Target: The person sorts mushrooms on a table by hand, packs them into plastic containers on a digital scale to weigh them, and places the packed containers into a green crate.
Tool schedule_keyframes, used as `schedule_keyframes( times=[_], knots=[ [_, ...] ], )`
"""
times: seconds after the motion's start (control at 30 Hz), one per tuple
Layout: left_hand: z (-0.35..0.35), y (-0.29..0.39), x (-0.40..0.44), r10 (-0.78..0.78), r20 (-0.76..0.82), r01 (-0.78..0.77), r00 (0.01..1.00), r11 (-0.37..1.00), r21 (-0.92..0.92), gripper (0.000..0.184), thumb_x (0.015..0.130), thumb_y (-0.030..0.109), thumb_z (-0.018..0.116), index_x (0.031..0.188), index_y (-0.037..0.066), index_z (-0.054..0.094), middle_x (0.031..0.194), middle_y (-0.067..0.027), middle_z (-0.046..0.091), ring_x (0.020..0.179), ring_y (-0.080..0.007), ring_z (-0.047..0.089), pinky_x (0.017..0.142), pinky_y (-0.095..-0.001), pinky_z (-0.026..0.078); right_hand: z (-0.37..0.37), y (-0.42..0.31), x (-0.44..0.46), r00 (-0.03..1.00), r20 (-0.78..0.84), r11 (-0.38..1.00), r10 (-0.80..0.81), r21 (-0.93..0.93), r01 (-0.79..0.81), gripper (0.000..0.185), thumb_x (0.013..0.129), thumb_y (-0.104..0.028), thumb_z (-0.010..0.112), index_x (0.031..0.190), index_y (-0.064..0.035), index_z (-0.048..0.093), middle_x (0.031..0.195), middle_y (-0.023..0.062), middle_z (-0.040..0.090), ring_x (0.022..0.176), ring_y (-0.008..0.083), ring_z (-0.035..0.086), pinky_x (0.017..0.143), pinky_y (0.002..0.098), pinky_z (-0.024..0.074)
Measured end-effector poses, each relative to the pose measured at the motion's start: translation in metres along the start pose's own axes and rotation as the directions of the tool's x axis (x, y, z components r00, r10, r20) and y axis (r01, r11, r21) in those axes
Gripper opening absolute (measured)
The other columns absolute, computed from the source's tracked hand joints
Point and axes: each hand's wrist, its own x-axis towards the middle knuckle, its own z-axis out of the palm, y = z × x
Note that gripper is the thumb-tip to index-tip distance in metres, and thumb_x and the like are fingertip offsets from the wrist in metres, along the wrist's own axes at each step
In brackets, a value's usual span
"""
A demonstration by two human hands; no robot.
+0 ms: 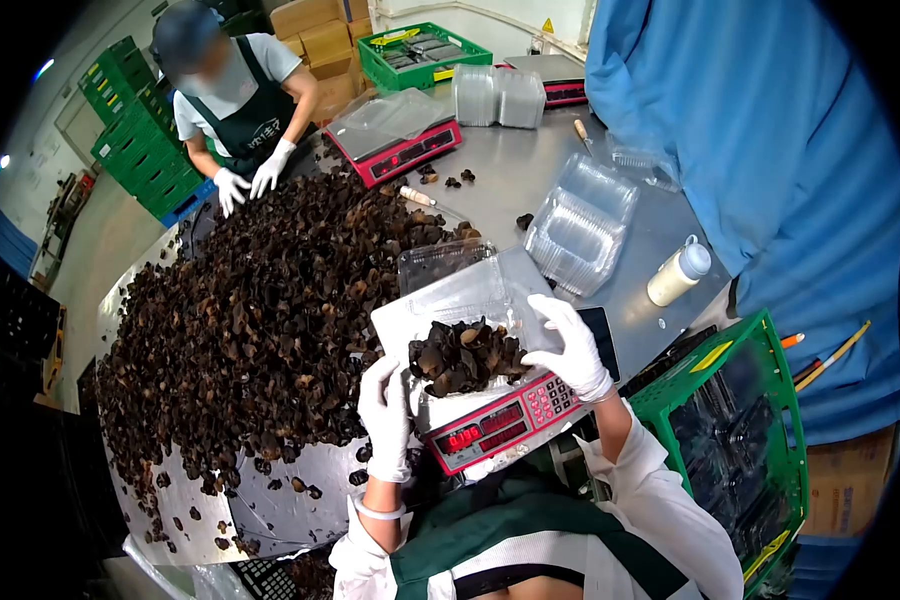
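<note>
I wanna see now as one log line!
left hand: gloved, beside dark pieces; right hand: gloved, opposite side; dark pieces: heaped above scale; scale display: lit red

- A food-packing workroom, by the look of it, with a broad metal worktable [495, 165].
- A large heap of dark, mushroom-like pieces [260, 310] covers the table's left side, far more than a household amount.
- A red-fronted digital scale [480, 435] stands at the near edge, and a second red scale [400, 155] farther off.
- Clear plastic containers [582, 225] are stacked on the right.
- Green crates [140, 130] rise in stacks at far left; a green crate of packs [790, 440] stands at near right.
- Cardboard boxes [320, 40] are piled behind.
- A co-worker [240, 110] at far left wears a cap, apron and white gloves.
</note>
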Motion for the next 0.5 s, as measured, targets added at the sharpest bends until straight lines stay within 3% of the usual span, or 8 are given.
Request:
schedule_keyframes(
  times=[0.03, 0.1, 0.17, 0.23, 0.3, 0.33, 0.43, 0.5],
  knots=[
    [-0.003, 0.000, -0.001, -0.004, -0.026, 0.003, 1.000, 0.999, -0.049, 0.018, 0.088, -0.001, 0.057, 0.105, -0.001, 0.062, 0.109, -0.0115, 0.062, 0.102, -0.0195, 0.059, 0.092, -0.0306, 0.045, -0.005, 0.001, -0.001, 0.998, -0.024, 0.997, 0.061, 0.040, -0.060, 0.071, 0.066, -0.022, 0.082, 0.130, -0.0109, 0.052, 0.124, 0.0106, 0.054, 0.114, 0.0257, 0.053, 0.091, 0.0337, 0.0470],
    [-0.012, 0.002, -0.001, 0.067, -0.040, -0.064, 0.997, 0.994, 0.084, 0.019, 0.087, -0.002, 0.057, 0.105, -0.001, 0.062, 0.110, -0.0117, 0.062, 0.103, -0.0200, 0.059, 0.093, -0.0311, 0.045, -0.009, 0.007, -0.003, 0.995, -0.095, 0.999, 0.043, -0.005, -0.044, 0.050, 0.069, -0.017, 0.080, 0.115, -0.0070, 0.062, 0.112, 0.0092, 0.060, 0.097, 0.0226, 0.060, 0.079, 0.0308, 0.0493],
    [-0.012, 0.009, 0.000, 0.094, -0.012, -0.092, 0.995, 0.985, 0.143, 0.023, 0.085, -0.001, 0.059, 0.108, 0.000, 0.062, 0.113, -0.0120, 0.061, 0.105, -0.0229, 0.058, 0.094, -0.0332, 0.045, -0.015, 0.004, -0.007, 0.991, -0.035, 0.991, 0.130, 0.028, -0.129, 0.040, 0.070, -0.012, 0.077, 0.107, -0.0053, 0.066, 0.108, 0.0071, 0.063, 0.093, 0.0205, 0.060, 0.078, 0.0301, 0.0475],
    [-0.007, 0.014, 0.004, 0.229, 0.073, -0.241, 0.971, 0.909, 0.341, 0.027, 0.084, 0.004, 0.063, 0.110, 0.002, 0.062, 0.115, -0.0134, 0.061, 0.109, -0.0262, 0.057, 0.096, -0.0349, 0.044, -0.008, -0.007, -0.008, 0.992, -0.034, 0.992, 0.121, 0.046, -0.119, 0.032, 0.070, -0.013, 0.076, 0.100, -0.0049, 0.068, 0.099, 0.0078, 0.064, 0.088, 0.0215, 0.060, 0.075, 0.0300, 0.0476],
    [0.007, 0.017, 0.009, 0.278, 0.169, -0.325, 0.946, 0.823, 0.466, 0.037, 0.080, 0.012, 0.070, 0.115, 0.003, 0.062, 0.117, -0.0156, 0.061, 0.112, -0.0299, 0.054, 0.097, -0.0383, 0.042, 0.005, -0.010, -0.007, 0.994, 0.059, 0.978, -0.091, -0.181, 0.100, 0.031, 0.070, -0.020, 0.077, 0.096, -0.0073, 0.067, 0.090, 0.0070, 0.063, 0.082, 0.0243, 0.058, 0.074, 0.0338, 0.0472],
    [0.013, 0.015, 0.010, 0.293, 0.222, -0.367, 0.930, 0.787, 0.496, 0.038, 0.079, 0.012, 0.070, 0.115, 0.003, 0.062, 0.116, -0.0162, 0.061, 0.111, -0.0311, 0.055, 0.097, -0.0393, 0.043, 0.018, -0.009, -0.008, 0.987, 0.087, 0.969, -0.134, -0.196, 0.148, 0.028, 0.072, -0.026, 0.074, 0.093, -0.0096, 0.067, 0.086, 0.0059, 0.062, 0.081, 0.0256, 0.057, 0.077, 0.0361, 0.0461],
    [0.028, 0.011, 0.003, 0.295, 0.307, -0.420, 0.905, 0.734, 0.534, 0.037, 0.077, 0.010, 0.071, 0.112, 0.003, 0.063, 0.109, -0.0158, 0.065, 0.107, -0.0342, 0.058, 0.093, -0.0409, 0.045, 0.038, -0.016, -0.011, 0.943, 0.291, 0.918, -0.163, -0.306, 0.253, 0.029, 0.074, -0.036, 0.069, 0.090, -0.0110, 0.065, 0.082, 0.0058, 0.060, 0.083, 0.0257, 0.056, 0.076, 0.0373, 0.0460],
    [0.027, 0.013, -0.003, 0.337, 0.327, -0.467, 0.883, 0.708, 0.530, 0.036, 0.077, 0.009, 0.070, 0.112, 0.003, 0.063, 0.107, -0.0148, 0.065, 0.107, -0.0341, 0.058, 0.093, -0.0414, 0.046, 0.033, -0.016, -0.008, 0.942, 0.303, 0.945, -0.143, -0.241, 0.221, 0.023, 0.075, -0.029, 0.070, 0.087, -0.0099, 0.066, 0.083, 0.0067, 0.061, 0.081, 0.0262, 0.057, 0.077, 0.0363, 0.0461]
  ],
)
